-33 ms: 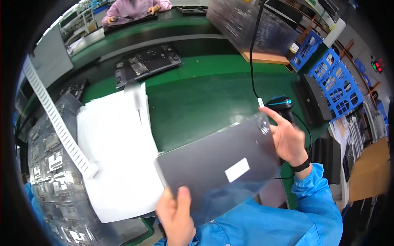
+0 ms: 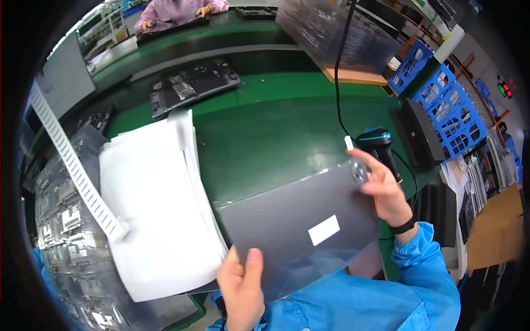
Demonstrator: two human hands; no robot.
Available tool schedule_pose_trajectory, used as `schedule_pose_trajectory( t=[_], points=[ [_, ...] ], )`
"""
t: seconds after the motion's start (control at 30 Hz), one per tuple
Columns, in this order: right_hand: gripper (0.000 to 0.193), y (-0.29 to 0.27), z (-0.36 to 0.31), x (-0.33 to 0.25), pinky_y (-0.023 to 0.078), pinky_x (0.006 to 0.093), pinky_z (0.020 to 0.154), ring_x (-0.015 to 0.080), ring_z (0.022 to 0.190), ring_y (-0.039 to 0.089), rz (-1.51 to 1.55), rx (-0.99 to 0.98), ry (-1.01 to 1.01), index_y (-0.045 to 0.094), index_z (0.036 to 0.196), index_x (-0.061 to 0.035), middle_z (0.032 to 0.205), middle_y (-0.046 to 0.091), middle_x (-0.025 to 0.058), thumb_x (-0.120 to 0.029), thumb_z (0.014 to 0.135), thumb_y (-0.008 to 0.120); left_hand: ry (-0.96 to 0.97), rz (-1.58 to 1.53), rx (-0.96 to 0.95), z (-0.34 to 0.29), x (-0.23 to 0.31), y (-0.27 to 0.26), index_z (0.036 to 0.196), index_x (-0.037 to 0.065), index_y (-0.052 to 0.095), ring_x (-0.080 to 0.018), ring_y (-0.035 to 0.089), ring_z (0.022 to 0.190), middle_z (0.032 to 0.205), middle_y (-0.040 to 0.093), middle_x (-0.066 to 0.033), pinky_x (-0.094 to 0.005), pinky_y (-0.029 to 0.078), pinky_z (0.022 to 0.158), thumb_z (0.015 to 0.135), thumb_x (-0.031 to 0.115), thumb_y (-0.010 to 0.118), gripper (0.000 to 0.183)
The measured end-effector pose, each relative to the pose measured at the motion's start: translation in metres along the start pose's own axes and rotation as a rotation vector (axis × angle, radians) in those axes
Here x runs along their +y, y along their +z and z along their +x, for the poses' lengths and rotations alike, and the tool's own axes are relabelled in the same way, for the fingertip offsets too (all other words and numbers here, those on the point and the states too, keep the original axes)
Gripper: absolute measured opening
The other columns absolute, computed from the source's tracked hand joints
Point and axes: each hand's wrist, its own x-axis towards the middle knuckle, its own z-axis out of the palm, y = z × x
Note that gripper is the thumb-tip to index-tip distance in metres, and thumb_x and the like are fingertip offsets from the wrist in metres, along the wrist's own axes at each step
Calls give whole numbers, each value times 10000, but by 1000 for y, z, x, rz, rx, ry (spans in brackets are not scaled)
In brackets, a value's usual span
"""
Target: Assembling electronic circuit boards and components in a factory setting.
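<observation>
A dark grey flat panel [image 2: 292, 220] with a white label [image 2: 324, 230] is held tilted before me. Clear film seems to cover its face and spreads past its lower edge. At the near left edge, my left hand [image 2: 243, 284] grips it, thumb on the face. My right hand [image 2: 386, 193] holds the far right corner, its thumb by a shiny round clear spot [image 2: 359, 171] there. Just above my right index finger is the white end [image 2: 348, 142] of a black hanging cable; whether they touch I cannot tell. Behind that hand stands a black handheld scanner [image 2: 378, 140] with a blue light.
White paper sheets [image 2: 154, 209] lie left under a white slotted strip [image 2: 74, 160], beside clear trays of parts [image 2: 72, 237]. An opened laptop base [image 2: 193, 85] lies farther back. Blue plastic racks [image 2: 455, 113] stand right. Across the bench a person in pink [image 2: 175, 16] handles a dark part.
The panel has shifted slightly right and down at its left end. My right thumb has come down onto the panel's corner, where the film's shiny patch has changed shape.
</observation>
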Motion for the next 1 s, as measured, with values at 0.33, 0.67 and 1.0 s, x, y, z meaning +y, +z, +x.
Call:
schedule_pose_trajectory(
  t=[0.33, 0.67, 1.0],
  points=[
    [836, -10, -12, 36, 508, 363, 980, 230, 1164, 622, -772, 467, -397, 397, 1498, 4, 1320, 593, 177, -4, 780, 824, 858, 1273, -65, -31, 11, -46, 1238, -56, 600, -430, 590, 1197, 1314, 594, -266, -463, 499, 1005, 867, 47, 679, 393],
    [118, 32, -25, 16, 491, 239, 497, 111, 563, 649, -460, 162, 403, 680, 958, 29, 743, 693, 79, -88, 954, 696, 967, 851, 804, -8, -32, -81, 974, -113, 708, -350, 710, 962, 1025, 717, -240, -459, 580, 838, 940, -36, 643, 106],
    [167, 19, -13, 9, 437, 220, 424, 85, 463, 601, -681, 33, 508, 699, 868, 36, 629, 659, 54, -117, 934, 679, 1513, 1185, 480, -11, -35, -109, 1181, -34, 570, -307, 584, 1028, 1134, 560, -203, -441, 476, 914, 877, 151, 742, 395]
  ],
)
